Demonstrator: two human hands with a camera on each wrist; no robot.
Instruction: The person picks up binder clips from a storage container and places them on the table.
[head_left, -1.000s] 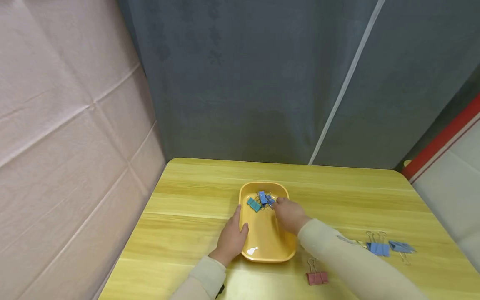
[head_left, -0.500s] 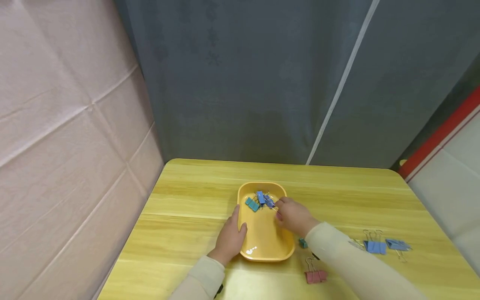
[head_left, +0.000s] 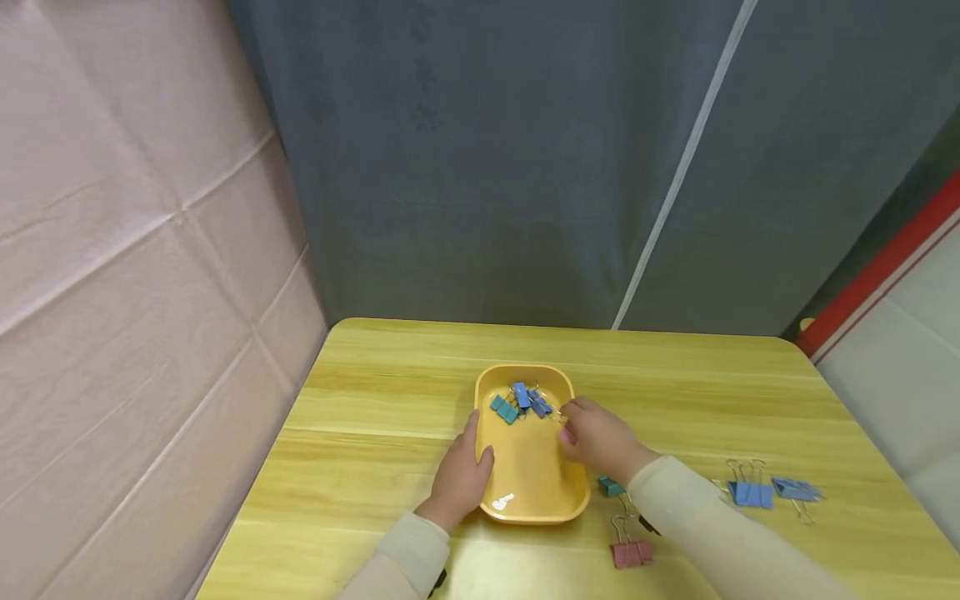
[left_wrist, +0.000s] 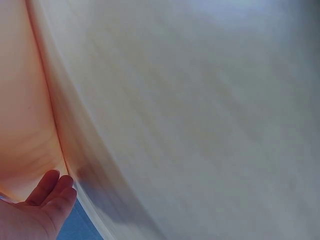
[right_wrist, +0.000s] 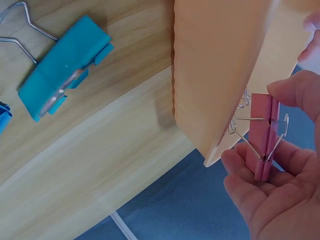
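My right hand (head_left: 600, 435) is over the right rim of a yellow plastic tray (head_left: 528, 475). Seen in the right wrist view, it grips a pink binder clip (right_wrist: 262, 135) between thumb and fingers, wire handles spread to both sides. In the head view the hand mostly hides this clip. Toward the far end inside the tray lie a teal binder clip (head_left: 505, 409) and blue binder clips (head_left: 522, 396). My left hand (head_left: 459, 477) rests against the tray's left side with fingers extended; the left wrist view has its fingertips (left_wrist: 64, 181) at the tray wall.
On the wooden table (head_left: 390, 392), a teal clip (head_left: 611, 487) lies just right of the tray, partly under the right sleeve. A red-pink clip (head_left: 632, 554) is nearer me. Two blue clips (head_left: 750, 494) lie farther right. A dark curtain (head_left: 465, 167) hangs behind the table.
My right hand has drawn back to the right, from above the clips in the tray to its right rim. The teal clip beside the tray has come into view. My left hand stays put.
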